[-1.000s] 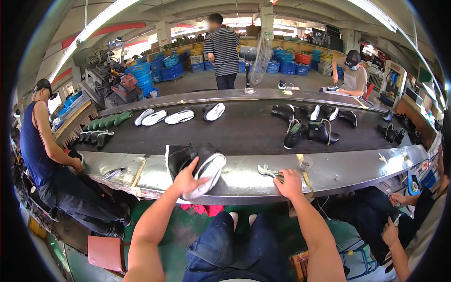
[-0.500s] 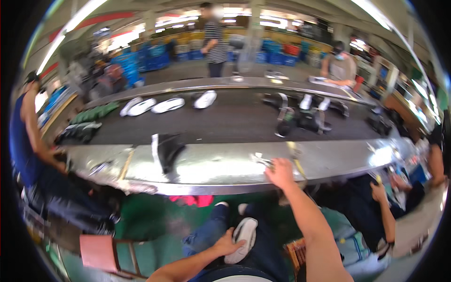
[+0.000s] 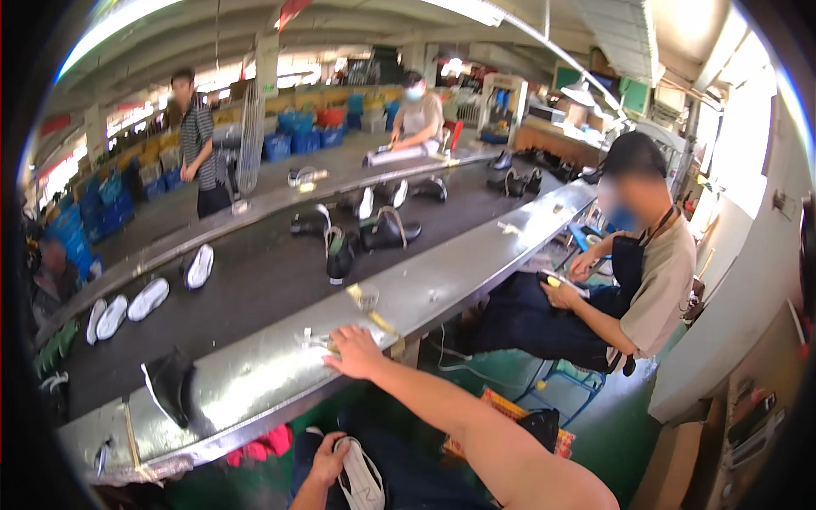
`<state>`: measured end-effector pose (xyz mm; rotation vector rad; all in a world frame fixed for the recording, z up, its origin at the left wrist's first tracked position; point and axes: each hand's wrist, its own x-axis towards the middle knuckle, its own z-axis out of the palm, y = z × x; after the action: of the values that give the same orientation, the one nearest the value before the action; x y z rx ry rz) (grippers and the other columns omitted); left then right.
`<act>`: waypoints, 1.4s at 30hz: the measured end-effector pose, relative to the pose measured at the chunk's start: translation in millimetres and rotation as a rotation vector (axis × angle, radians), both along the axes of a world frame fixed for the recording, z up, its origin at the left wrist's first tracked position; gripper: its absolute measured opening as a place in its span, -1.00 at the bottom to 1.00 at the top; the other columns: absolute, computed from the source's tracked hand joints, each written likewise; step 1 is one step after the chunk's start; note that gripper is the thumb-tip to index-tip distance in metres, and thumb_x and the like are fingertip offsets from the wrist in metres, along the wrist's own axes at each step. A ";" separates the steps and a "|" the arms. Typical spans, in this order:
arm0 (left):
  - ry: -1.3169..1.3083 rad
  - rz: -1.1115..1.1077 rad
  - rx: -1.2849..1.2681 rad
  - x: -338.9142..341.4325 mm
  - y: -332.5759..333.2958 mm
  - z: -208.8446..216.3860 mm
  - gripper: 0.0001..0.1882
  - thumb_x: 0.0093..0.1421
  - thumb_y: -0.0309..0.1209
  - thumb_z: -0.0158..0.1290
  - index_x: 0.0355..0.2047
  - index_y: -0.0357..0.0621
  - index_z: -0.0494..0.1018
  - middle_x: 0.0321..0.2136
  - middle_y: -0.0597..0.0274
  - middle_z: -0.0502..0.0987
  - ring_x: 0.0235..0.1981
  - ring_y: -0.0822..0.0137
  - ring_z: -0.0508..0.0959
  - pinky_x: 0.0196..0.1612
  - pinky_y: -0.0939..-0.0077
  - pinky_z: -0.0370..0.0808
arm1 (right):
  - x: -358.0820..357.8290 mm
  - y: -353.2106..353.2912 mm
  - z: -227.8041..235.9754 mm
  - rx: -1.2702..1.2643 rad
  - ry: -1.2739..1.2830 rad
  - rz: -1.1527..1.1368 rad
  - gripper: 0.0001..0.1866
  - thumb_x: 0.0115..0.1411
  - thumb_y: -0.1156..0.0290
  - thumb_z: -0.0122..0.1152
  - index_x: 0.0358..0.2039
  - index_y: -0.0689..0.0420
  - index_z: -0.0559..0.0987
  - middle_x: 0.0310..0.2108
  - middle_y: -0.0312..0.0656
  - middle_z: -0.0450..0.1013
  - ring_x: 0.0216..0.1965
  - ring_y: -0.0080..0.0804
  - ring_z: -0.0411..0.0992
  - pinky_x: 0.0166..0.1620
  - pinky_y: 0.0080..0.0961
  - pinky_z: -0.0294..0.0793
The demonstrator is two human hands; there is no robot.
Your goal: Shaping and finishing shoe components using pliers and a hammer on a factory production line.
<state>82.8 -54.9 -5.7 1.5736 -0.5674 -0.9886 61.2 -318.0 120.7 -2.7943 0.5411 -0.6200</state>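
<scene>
The left grip (image 3: 327,461) holds a white-soled shoe (image 3: 362,478). Ahead of it, the right grip (image 3: 352,351) rests on the metal counter (image 3: 255,374), a metal tool (image 3: 316,341) at its fingers. Left of the right grip stands a black boot (image 3: 172,389); beyond it, laced boots (image 3: 342,262) occupy the dark belt (image 3: 255,285); rightward sits an aproned person (image 3: 665,276).

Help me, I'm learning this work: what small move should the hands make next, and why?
Probably close the right hand around the tool and lift it: that hand is right at the tool on the metal ledge, while the left hand holds the shoe. Whether the right hand grips the tool is unclear.
</scene>
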 end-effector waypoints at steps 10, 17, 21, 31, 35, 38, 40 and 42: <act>-0.177 0.164 -0.352 -16.8 86.2 27.8 -0.45 0.29 -0.34 0.05 0.25 -0.26 0.26 0.31 -0.15 0.18 0.38 0.05 0.10 0.41 0.23 -0.08 | -75.6 26.5 -27.6 -0.166 0.011 0.136 -0.44 0.14 0.26 0.32 0.08 0.25 0.39 -0.03 -0.04 0.39 0.01 -0.04 0.35 0.07 -0.17 0.37; -0.608 0.179 -0.245 -25.7 114.4 63.2 -0.41 0.34 -0.24 -0.11 0.29 -0.31 0.18 0.30 -0.10 0.23 0.42 -0.06 0.06 0.43 0.12 -0.10 | -152.5 107.0 -43.9 1.412 0.291 0.100 -0.66 0.30 0.18 0.19 -0.20 0.24 0.58 -0.35 -0.22 0.58 -0.37 -0.53 0.52 -0.27 -0.53 0.51; -0.520 0.125 -0.156 -22.9 93.7 67.8 -0.38 0.34 -0.30 -0.09 0.35 -0.24 0.06 0.35 -0.05 0.11 0.45 -0.07 -0.07 0.43 0.15 -0.14 | -196.8 125.9 -23.4 1.302 0.416 0.238 -0.66 0.32 0.28 0.11 -0.02 0.26 0.52 -0.34 -0.20 0.57 -0.34 -0.51 0.50 -0.17 -0.54 0.50; -0.504 0.114 -0.128 -32.9 112.3 66.4 -0.39 0.40 -0.24 -0.15 0.35 -0.27 0.02 0.35 -0.12 0.10 0.46 -0.13 -0.13 0.43 0.14 -0.14 | -175.8 156.1 -34.8 1.418 0.694 0.504 -0.68 0.37 0.33 0.07 0.04 0.23 0.48 -0.22 -0.27 0.50 -0.25 -0.62 0.42 -0.13 -0.59 0.42; -0.555 0.124 -0.103 -30.8 113.4 59.1 -0.44 0.38 -0.31 -0.14 0.33 -0.26 0.09 0.33 -0.13 0.15 0.44 -0.14 -0.05 0.42 0.14 -0.06 | -167.1 162.9 -16.7 1.593 0.658 0.411 -0.74 0.33 0.29 0.09 -0.14 0.24 0.51 -0.45 -0.31 0.49 -0.46 -0.53 0.42 -0.34 -0.46 0.45; -0.600 0.131 -0.122 -24.0 112.2 54.6 -0.49 0.34 -0.42 -0.08 0.28 -0.25 0.18 0.29 -0.12 0.23 0.41 -0.16 0.06 0.41 0.12 0.01 | -155.3 158.6 -19.4 1.317 0.773 0.379 -0.74 0.33 0.31 0.11 -0.14 0.25 0.51 -0.48 -0.21 0.52 -0.50 -0.34 0.47 -0.36 -0.35 0.47; -0.646 0.161 -0.212 -16.6 107.5 47.1 -0.48 0.27 -0.51 -0.01 0.24 -0.24 0.23 0.25 -0.09 0.29 0.38 -0.16 0.13 0.42 0.10 0.01 | -154.5 158.9 -54.0 0.886 0.381 0.499 -0.74 0.31 0.32 0.14 -0.14 0.27 0.51 -0.49 -0.05 0.52 -0.46 -0.04 0.52 -0.33 -0.25 0.49; -0.684 0.159 -0.224 -10.9 102.5 52.0 -0.47 0.23 -0.55 0.01 0.23 -0.24 0.24 0.24 -0.09 0.30 0.38 -0.15 0.14 0.43 0.08 0.00 | -149.7 162.5 -76.8 0.841 0.281 0.486 -0.74 0.29 0.34 0.16 -0.12 0.26 0.51 -0.44 0.06 0.51 -0.37 0.12 0.51 -0.27 -0.16 0.50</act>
<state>71.9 47.6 46.3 1.7060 -0.9640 -0.2320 -88.5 -155.5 43.9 -2.0711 0.0971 0.1058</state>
